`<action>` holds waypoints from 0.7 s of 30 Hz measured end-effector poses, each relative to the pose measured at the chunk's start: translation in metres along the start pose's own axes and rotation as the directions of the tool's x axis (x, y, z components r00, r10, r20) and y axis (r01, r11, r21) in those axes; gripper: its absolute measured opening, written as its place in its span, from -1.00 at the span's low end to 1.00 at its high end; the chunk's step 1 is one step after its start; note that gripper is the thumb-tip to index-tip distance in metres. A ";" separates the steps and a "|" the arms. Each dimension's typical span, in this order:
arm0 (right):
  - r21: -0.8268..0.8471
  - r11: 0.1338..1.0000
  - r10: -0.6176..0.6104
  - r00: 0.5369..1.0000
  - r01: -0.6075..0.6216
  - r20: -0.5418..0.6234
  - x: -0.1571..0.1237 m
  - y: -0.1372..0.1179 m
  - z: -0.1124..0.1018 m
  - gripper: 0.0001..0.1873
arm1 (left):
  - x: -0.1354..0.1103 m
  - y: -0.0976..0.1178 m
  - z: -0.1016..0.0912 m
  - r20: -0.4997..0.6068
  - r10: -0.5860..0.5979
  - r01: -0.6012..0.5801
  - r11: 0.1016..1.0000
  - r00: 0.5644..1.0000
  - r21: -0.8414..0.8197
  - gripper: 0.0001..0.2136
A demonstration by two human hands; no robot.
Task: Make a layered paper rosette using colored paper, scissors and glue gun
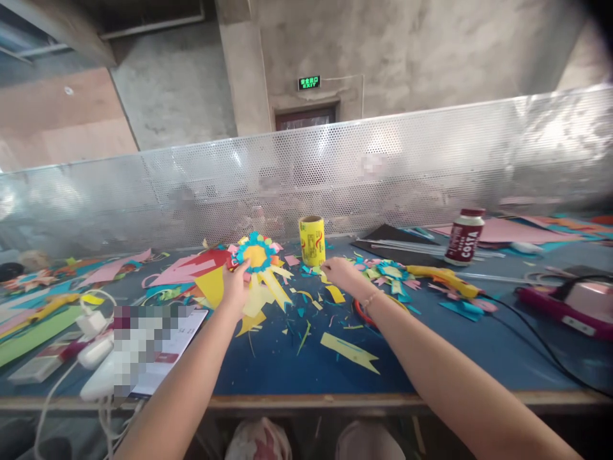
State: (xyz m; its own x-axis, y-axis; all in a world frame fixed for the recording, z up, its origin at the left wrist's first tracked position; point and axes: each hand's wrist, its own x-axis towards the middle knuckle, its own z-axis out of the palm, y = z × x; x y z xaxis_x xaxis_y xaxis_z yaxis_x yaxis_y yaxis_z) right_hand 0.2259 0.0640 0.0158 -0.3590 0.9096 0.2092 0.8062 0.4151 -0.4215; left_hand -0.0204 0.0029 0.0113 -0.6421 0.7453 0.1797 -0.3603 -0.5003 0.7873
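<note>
rosette [256, 257], blue-rimmed with a yellow centre, held up over the scrap-strewn blue table [287, 380], left of a yellow roll [312, 240]. left hand [235, 282] has its lower left edge in a closed pinch. right hand [342, 273] is curled beside the roll's base (cannot tell whether it grasps anything). yellow glue gun [446, 278] lies farther right.

Right of the grip stands a COSTA bottle [464, 239]; beyond the grip, a perforated screen [407, 172]; higher, an exit sign [309, 83].
</note>
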 end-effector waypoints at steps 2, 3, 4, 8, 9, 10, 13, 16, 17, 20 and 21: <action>-0.087 0.995 -0.056 0.997 0.052 -0.044 -0.002 -0.002 0.002 -0.75 | 0.003 0.006 0.008 -0.036 0.022 -0.024 0.999 0.999 -0.047 -0.68; -0.119 0.989 -0.102 0.992 0.093 -0.071 -0.003 -0.004 0.003 -0.64 | 0.005 0.009 0.013 -0.053 0.032 -0.036 0.997 0.998 -0.069 -0.69; -0.122 0.983 -0.149 0.983 0.136 -0.105 -0.005 -0.007 0.004 -0.55 | 0.007 0.012 0.019 -0.052 0.031 -0.035 0.996 0.998 -0.076 -0.71; 0.352 0.908 -0.250 0.968 0.228 0.018 -0.014 -0.023 0.002 -0.56 | 0.010 0.018 0.041 -0.008 0.073 -0.073 0.991 0.997 -0.111 -0.70; 0.524 0.830 -0.293 0.949 0.191 0.118 -0.016 -0.027 0.003 -0.56 | 0.009 0.017 0.044 -0.024 0.085 -0.088 0.988 0.996 -0.130 -0.70; 0.658 0.741 -0.343 0.918 0.136 0.197 -0.019 -0.030 0.004 -0.53 | 0.008 0.014 0.046 -0.046 0.089 -0.095 0.985 0.995 -0.145 -0.71; 0.835 0.550 -0.423 0.873 0.036 0.241 -0.024 -0.039 0.012 -0.48 | 0.002 0.005 0.046 -0.114 0.068 -0.083 0.988 0.991 -0.132 -0.72; 0.839 0.544 -0.357 0.911 0.025 0.205 -0.024 -0.043 0.019 -0.54 | 0.002 0.002 0.039 -0.116 0.090 -0.104 0.987 0.989 -0.120 -0.70; 0.820 0.572 -0.341 0.916 0.022 0.213 -0.023 -0.043 0.020 -0.54 | 0.003 0.002 0.036 -0.124 0.097 -0.113 0.985 0.988 -0.127 -0.69; 0.734 0.678 -0.343 0.898 0.035 0.275 -0.018 -0.035 0.015 -0.61 | 0.011 0.008 0.027 -0.193 0.087 -0.110 0.987 0.977 -0.115 -0.69; 0.705 0.707 -0.349 0.892 0.050 0.287 -0.015 -0.030 0.013 -0.64 | 0.014 0.010 0.024 -0.212 0.086 -0.109 0.989 0.974 -0.103 -0.69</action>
State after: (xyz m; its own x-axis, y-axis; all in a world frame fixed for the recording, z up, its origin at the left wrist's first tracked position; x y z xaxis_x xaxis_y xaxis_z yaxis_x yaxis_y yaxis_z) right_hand 0.2008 0.0379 0.0140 -0.7364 0.6717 0.0809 0.2205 0.3512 -0.9100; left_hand -0.0170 0.0187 0.0356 -0.7992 0.5895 0.1175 -0.3558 -0.6215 0.6979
